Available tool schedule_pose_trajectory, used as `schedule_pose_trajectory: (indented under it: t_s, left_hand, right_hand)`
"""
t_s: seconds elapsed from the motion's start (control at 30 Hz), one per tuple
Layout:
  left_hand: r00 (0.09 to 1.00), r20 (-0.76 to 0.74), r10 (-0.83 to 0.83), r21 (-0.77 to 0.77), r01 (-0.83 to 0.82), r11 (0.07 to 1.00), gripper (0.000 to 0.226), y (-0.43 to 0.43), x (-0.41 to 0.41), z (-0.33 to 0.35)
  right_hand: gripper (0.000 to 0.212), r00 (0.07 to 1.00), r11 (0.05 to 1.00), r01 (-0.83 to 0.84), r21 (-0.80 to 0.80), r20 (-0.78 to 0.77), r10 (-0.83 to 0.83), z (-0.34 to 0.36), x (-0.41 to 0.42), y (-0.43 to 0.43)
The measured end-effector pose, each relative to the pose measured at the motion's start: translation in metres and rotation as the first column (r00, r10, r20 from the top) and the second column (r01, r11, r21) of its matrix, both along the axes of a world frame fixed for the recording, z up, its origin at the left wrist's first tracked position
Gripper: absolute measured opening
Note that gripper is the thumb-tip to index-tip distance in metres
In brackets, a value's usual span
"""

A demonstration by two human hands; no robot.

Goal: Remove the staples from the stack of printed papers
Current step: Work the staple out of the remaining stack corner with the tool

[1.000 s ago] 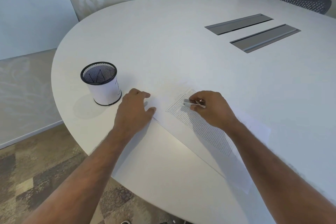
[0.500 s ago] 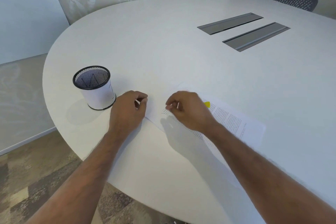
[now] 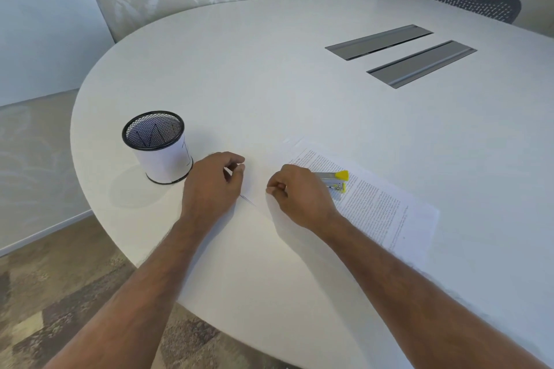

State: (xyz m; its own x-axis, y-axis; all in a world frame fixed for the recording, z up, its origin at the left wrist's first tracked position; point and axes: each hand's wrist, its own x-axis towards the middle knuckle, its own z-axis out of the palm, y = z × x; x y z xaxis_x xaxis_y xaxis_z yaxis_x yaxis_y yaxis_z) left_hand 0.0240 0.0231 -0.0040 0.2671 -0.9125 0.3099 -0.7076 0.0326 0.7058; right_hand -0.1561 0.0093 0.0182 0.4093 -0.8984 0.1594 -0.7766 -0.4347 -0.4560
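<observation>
The stack of printed papers (image 3: 374,204) lies on the white table (image 3: 269,69), right of centre. A blank white sheet (image 3: 254,237) spreads out from it toward me, under both hands. A silver stapler tool with a yellow tip (image 3: 337,180) rests on the printed page, just behind my right hand and free of it. My left hand (image 3: 212,186) sits on the sheet's left part with fingers curled, pinching its edge. My right hand (image 3: 296,198) has thumb and forefinger pinched together on the sheet. No staple is discernible between the fingers.
A black mesh cup wrapped in white paper (image 3: 157,148) stands left of my left hand. Two grey cable hatches (image 3: 401,54) are set into the table farther back. A dark mesh chair (image 3: 476,0) stands at the far right. The table's curved edge runs close below my forearms.
My right hand let go of the stapler tool, which now lies on the printed page, and moved left onto the blank sheet. My left hand went from flat to curled.
</observation>
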Motion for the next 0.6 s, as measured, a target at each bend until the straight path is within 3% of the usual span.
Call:
schedule_pose_trajectory:
  t_s: [0.23,0.4,0.6]
  left_hand:
    - [1.0,-0.001,-0.009,0.01,0.009,1.0,0.015,-0.002,0.002,0.0]
    - [1.0,-0.002,-0.007,0.012,0.007,1.0,0.016,-0.001,0.003,-0.001]
    - [1.0,0.01,-0.01,0.023,0.01,1.0,0.016,-0.001,0.004,-0.002]
  right_hand:
    - [0.017,0.999,0.999,-0.013,-0.048,-0.048,0.011,-0.007,0.002,0.0]
    - [0.02,0.985,0.997,-0.045,-0.063,-0.168,0.034,-0.008,0.005,0.0]
    - [0.021,0.999,1.0,-0.017,0.026,0.042,0.016,0.0,-0.007,-0.005]
